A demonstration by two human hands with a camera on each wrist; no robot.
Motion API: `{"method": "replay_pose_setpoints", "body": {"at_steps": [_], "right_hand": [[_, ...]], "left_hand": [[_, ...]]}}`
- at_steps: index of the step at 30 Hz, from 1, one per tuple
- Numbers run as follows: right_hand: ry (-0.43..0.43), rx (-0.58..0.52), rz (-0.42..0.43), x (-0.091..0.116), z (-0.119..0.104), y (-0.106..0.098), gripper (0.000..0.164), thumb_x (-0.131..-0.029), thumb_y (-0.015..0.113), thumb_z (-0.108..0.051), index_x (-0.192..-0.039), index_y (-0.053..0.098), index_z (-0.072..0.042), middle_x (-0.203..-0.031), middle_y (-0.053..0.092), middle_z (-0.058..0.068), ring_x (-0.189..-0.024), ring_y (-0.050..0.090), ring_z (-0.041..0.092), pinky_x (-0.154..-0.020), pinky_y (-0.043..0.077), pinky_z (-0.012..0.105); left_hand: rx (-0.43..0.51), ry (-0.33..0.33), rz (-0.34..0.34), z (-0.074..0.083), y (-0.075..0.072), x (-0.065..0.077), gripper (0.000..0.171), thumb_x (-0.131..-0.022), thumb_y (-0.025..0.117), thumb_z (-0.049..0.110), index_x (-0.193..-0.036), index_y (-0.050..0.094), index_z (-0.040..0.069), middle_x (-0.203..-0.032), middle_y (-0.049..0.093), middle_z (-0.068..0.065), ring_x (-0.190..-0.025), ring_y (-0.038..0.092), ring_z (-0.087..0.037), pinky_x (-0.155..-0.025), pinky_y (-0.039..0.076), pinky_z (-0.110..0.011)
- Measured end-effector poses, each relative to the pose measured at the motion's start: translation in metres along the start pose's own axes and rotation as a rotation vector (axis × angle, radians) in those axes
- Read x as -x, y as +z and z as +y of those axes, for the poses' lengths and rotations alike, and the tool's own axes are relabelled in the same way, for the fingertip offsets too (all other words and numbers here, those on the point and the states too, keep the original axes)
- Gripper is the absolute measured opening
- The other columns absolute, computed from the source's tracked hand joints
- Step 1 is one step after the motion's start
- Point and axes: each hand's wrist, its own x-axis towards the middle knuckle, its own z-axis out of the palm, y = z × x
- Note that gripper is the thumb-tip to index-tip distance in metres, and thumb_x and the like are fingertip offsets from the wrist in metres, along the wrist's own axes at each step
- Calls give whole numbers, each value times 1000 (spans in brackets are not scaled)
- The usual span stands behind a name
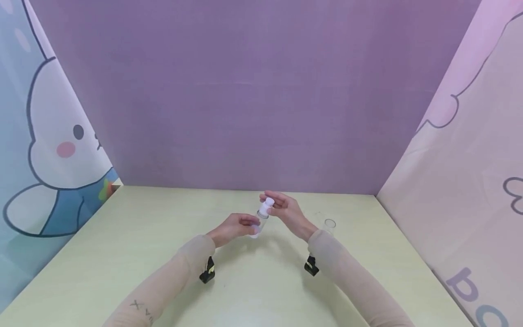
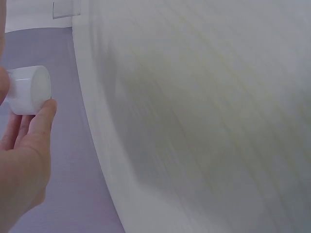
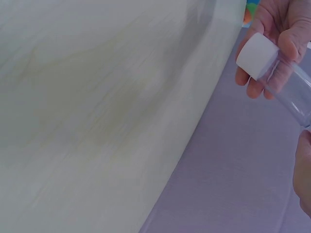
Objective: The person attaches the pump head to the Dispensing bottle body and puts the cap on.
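Note:
Above the table, both hands hold a clear bottle (image 1: 262, 222) with a white base and a white top, tilted with its top leaning right. My left hand (image 1: 234, 228) grips its lower end. In the left wrist view, fingers and thumb lie around the white base (image 2: 30, 91). My right hand (image 1: 289, 214) pinches the white top (image 1: 266, 206) with its thumb in front and fingers behind. From the right wrist, the transparent body (image 3: 295, 99) shows, while the white top lies out of frame; only part of the right hand (image 3: 303, 170) appears.
On the pale table (image 1: 253, 290), a transparent cap-like piece with a dark ring (image 1: 330, 223) lies just beyond the right forearm. A purple panel (image 1: 253, 100) stands behind the table, with printed cloths (image 1: 61, 136) at both sides.

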Motion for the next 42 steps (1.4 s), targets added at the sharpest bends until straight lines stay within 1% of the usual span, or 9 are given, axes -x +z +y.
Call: {"method": "replay_pose_setpoints", "body": {"at_steps": [5, 10, 15, 20, 24, 25, 30, 36, 42], "right_hand": [[20, -18, 5, 0, 3, 0, 51, -83, 56, 8, -133, 42, 3, -133, 47, 24, -124, 46, 32, -96, 44, 27], [22, -20, 16, -1, 7, -1, 49, -83, 56, 8, -130, 45, 3, -131, 47, 25, -118, 52, 25, -94, 45, 26], [26, 0, 28, -1, 8, 0, 48, -83, 58, 7, -129, 47, 2, -129, 51, 22, -115, 56, 20, -94, 46, 27], [24, 11, 46, -3, 4, 1, 48, -82, 59, 6, -128, 47, 3, -128, 53, 22, -111, 58, 17, -93, 47, 27], [43, 6, 73, -5, 4, 1, 46, -81, 59, 8, -126, 50, 1, -125, 56, 18, -109, 59, 16, -92, 47, 26], [49, 9, 81, -5, 5, 1, 46, -81, 59, 8, -126, 51, 1, -124, 57, 17, -108, 59, 15, -92, 47, 26], [58, 9, 98, -3, 8, 1, 45, -82, 59, 8, -126, 50, 3, -127, 54, 21, -108, 59, 16, -92, 47, 26], [66, 41, 112, -4, 11, 1, 44, -82, 60, 6, -125, 51, 1, -125, 57, 15, -110, 59, 18, -95, 46, 29], [54, 49, 123, -4, 9, 0, 44, -82, 61, 6, -124, 52, 0, -125, 57, 16, -111, 58, 19, -93, 47, 30]], "left_hand": [[-5, -4, 3, 0, 0, 0, 40, -85, 66, 24, -121, 58, 9, -124, 58, -11, -113, 54, -23, -96, 44, -41], [-8, -5, 4, -2, 0, -1, 40, -85, 66, 26, -121, 58, 10, -125, 58, -10, -113, 54, -22, -97, 44, -41], [0, -1, 2, -4, -1, 0, 41, -85, 66, 26, -121, 58, 9, -124, 58, -10, -112, 54, -22, -96, 45, -41], [-6, 11, 4, 1, -1, 1, 40, -86, 65, 25, -121, 57, 8, -123, 58, -10, -112, 55, -22, -96, 45, -40], [2, -1, 3, 1, -2, 0, 40, -85, 66, 26, -121, 57, 10, -123, 59, -8, -110, 55, -20, -96, 45, -40], [2, 4, -1, 1, -2, 0, 41, -85, 65, 26, -121, 57, 9, -123, 59, -9, -110, 55, -21, -96, 45, -40], [3, -6, 0, -2, -1, -1, 39, -85, 65, 23, -121, 57, 8, -122, 59, -10, -111, 56, -22, -95, 45, -39], [8, -16, 3, -3, -1, -2, 40, -85, 65, 23, -121, 57, 8, -122, 59, -10, -111, 56, -22, -96, 45, -41], [12, -7, -12, -2, -1, -3, 42, -85, 66, 25, -122, 56, 7, -123, 58, -11, -111, 55, -22, -97, 44, -42]]}}
